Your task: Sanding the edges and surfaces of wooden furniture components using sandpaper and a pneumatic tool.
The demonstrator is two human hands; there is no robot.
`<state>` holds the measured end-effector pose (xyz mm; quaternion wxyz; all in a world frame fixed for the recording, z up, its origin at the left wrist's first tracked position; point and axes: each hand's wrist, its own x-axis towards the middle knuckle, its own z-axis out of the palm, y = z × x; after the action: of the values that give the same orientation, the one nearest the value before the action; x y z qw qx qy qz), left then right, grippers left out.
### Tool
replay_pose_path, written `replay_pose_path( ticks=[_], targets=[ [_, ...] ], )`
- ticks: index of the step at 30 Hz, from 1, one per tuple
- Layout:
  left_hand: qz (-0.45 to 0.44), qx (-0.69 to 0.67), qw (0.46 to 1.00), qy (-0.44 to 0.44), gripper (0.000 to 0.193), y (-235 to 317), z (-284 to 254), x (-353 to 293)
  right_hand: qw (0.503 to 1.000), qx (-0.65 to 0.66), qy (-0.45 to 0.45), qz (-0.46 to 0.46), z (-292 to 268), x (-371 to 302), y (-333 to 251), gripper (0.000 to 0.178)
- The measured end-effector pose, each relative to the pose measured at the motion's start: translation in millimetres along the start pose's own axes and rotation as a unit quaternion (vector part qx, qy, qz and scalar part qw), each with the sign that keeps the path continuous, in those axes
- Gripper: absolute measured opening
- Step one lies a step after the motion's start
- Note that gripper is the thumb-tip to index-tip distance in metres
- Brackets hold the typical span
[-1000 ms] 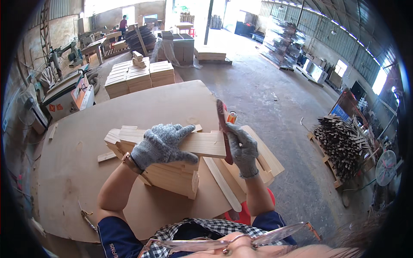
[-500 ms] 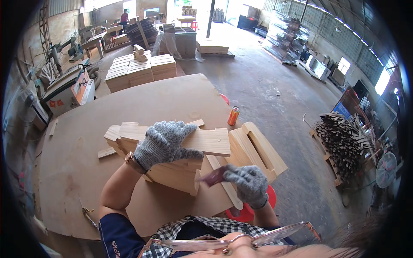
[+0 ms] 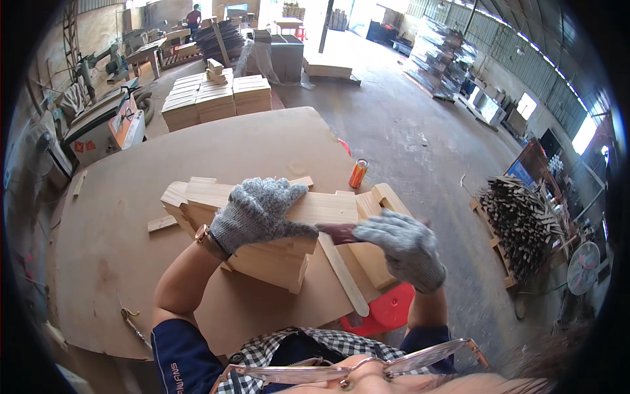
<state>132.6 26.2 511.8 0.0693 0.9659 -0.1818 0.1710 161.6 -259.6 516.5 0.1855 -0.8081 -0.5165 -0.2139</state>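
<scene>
Left hand, grey knit glove (image 3: 259, 213), lies over a pale flat wooden board with a notched end (image 3: 321, 207); thumb along the near edge, parted from the fingers, which clasp across toward the far edge. Board sits on top of a stack of pale shaped wooden pieces (image 3: 269, 266). Right hand, also gloved (image 3: 400, 246), blurred: fingers close together over a thin reddish-brown strip (image 3: 338, 232), which runs by the board's near edge, its tip close to the left thumb. Contact with the wood: cannot tell.

Risks, as judged: a hard sideways push could slide the loose top board or tip the stack; a slip of the strip could catch the left thumb. A long pale slat (image 3: 342, 272) juts over a red plastic stool (image 3: 390, 310); a knock from the right forearm might drop it. An orange can (image 3: 358, 173) near the slotted wooden pieces (image 3: 371, 259) could be bumped.

Surface: broad brown tabletop (image 3: 131, 230), faintly stained. Room: workshop, grey floor (image 3: 420, 151), stacked pale boards (image 3: 216, 102), dark sticks on a pallet (image 3: 518, 220), distant person (image 3: 193, 18).
</scene>
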Motion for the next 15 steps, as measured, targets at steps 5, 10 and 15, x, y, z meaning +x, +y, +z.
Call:
replay_pose_path(
  ticks=[5,10,15],
  targets=[
    [-0.003,-0.003,1.000,0.007,0.070,1,1,-14,0.994,-0.029,0.100,0.021,13,61,1,0.037],
    [0.010,-0.004,1.000,0.021,0.073,8,2,-12,0.997,-0.047,0.005,-0.059,19,63,-10,0.038],
    [0.008,-0.010,1.000,0.012,0.075,12,1,-11,0.996,-0.049,0.034,0.069,-1,-30,-13,0.041]
  ],
)
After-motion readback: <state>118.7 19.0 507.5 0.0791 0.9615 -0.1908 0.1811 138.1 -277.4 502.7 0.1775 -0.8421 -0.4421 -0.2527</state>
